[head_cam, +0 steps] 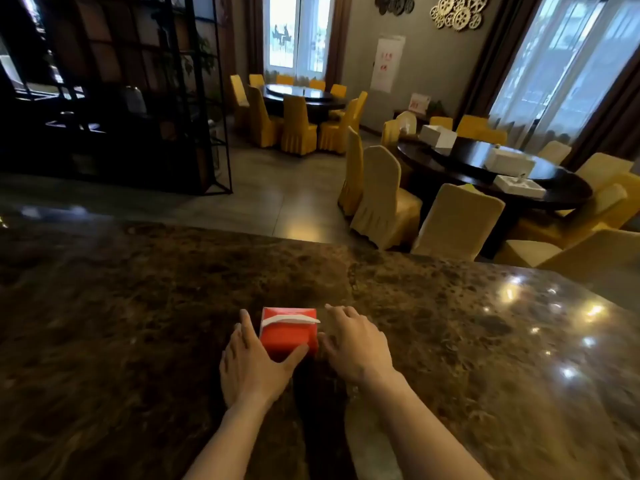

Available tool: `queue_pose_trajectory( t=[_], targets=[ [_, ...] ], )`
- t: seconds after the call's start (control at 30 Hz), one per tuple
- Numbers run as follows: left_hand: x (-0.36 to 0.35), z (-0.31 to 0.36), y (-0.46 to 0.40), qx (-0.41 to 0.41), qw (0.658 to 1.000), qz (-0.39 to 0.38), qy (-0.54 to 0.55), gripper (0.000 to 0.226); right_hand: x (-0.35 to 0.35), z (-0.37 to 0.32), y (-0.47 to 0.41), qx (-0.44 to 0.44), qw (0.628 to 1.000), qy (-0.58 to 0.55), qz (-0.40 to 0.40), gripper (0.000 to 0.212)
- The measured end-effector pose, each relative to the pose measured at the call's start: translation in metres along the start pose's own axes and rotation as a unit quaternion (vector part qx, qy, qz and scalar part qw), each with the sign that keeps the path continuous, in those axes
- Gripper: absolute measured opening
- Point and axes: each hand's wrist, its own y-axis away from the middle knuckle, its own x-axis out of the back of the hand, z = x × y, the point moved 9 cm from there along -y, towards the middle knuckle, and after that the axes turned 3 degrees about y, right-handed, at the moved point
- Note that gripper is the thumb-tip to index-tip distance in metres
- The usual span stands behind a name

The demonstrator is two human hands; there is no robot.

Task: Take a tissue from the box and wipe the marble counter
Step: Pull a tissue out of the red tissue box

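Note:
A small red tissue box [289,332] stands on the dark brown marble counter [138,306], near its front middle. A white tissue [294,319] pokes out along the top slot. My left hand [252,362] grips the box from the left, fingers along its side and thumb across the near face. My right hand [356,341] rests just right of the box with its fingers spread, thumb touching the box's right edge and nothing in its grasp.
Beyond the counter's far edge lie a tiled floor, a dark round table [491,168] with white boxes and yellow-covered chairs at the right, another table [301,97] farther back, and a black metal shelf [121,98] at the left.

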Motion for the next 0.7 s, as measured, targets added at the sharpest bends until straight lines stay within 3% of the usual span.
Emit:
queue_pose_trajectory(
  t=[0.13, 0.3, 0.47, 0.7],
  targets=[
    [-0.015, -0.004, -0.005, 0.034, 0.998, 0.030, 0.045, 0.146, -0.014, -0.009, -0.014, 0.010, 0.999, -0.033, -0.010, 0.065],
    [-0.035, 0.002, -0.011, 0.025, 0.999, 0.033, -0.004, 0.139, -0.031, -0.023, -0.027, 0.029, 0.999, -0.023, -0.017, 0.078],
    [-0.042, 0.006, -0.012, 0.029, 0.997, 0.042, -0.053, 0.134, -0.035, -0.028, -0.032, 0.038, 0.999, -0.024, 0.000, 0.064],
    [-0.045, 0.011, -0.015, 0.069, 0.994, 0.047, -0.066, 0.109, -0.036, -0.028, -0.037, 0.049, 0.998, -0.007, 0.035, 0.038]
  ],
)
